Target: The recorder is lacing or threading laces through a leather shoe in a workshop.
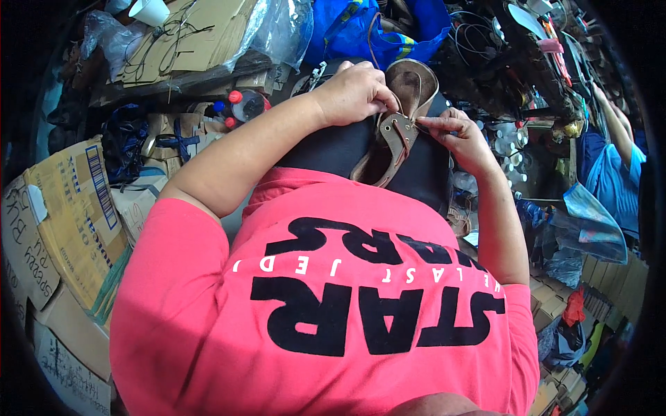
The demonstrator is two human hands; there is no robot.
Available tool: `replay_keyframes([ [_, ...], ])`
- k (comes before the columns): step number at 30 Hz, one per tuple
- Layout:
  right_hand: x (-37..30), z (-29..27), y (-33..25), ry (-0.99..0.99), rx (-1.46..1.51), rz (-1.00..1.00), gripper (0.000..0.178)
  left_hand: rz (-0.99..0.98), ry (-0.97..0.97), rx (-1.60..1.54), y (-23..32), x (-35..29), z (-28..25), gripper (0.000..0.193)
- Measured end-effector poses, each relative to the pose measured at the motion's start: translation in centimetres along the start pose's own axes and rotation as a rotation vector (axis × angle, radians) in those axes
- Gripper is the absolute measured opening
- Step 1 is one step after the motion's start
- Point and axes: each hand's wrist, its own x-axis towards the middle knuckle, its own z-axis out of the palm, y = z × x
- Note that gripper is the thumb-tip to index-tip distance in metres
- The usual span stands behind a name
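Observation:
A brown shoe upper [397, 135] lies across my dark-covered lap, its curved heel part toward me. Metal eyelets line its opening, and a reddish-brown shoelace [400, 132] runs through some of them. Beyond it, a rounded toe part [411, 80] with a pale edge stands up. My left hand [355, 93] comes in from the left, its fingers closed in a pinch at the upper's edge. From the right, my right hand [459, 135] pinches with thumb and forefinger beside an eyelet, at what looks like the lace. The fingertips partly hide what each hand grips.
A blue bag [423, 35] stands just ahead. Flat cardboard [187, 41] and plastic wrap fill the far left, with red-capped bottles [246, 105] near my left forearm. Cardboard boxes [69, 215] crowd the left. Small bottles [510, 139] and a person in blue [617, 180] are at right.

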Motion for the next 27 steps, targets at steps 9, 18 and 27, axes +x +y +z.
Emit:
replay_keyframes([
  [9,0.4,0.3,0.8,0.034,0.027,-0.009,0.03,-0.002,0.044,-0.066,0.3,0.3,0.8,0.014],
  [18,-0.6,1.2,0.2,0.131,0.045,0.0,0.032,-0.101,0.1,-0.065,1.7,-0.9,0.6,0.022],
  [27,-0.1,2.2,0.9,0.23,0.09,0.054,0.031,-0.315,-0.071,-0.061,2.5,0.6,0.9,0.018],
])
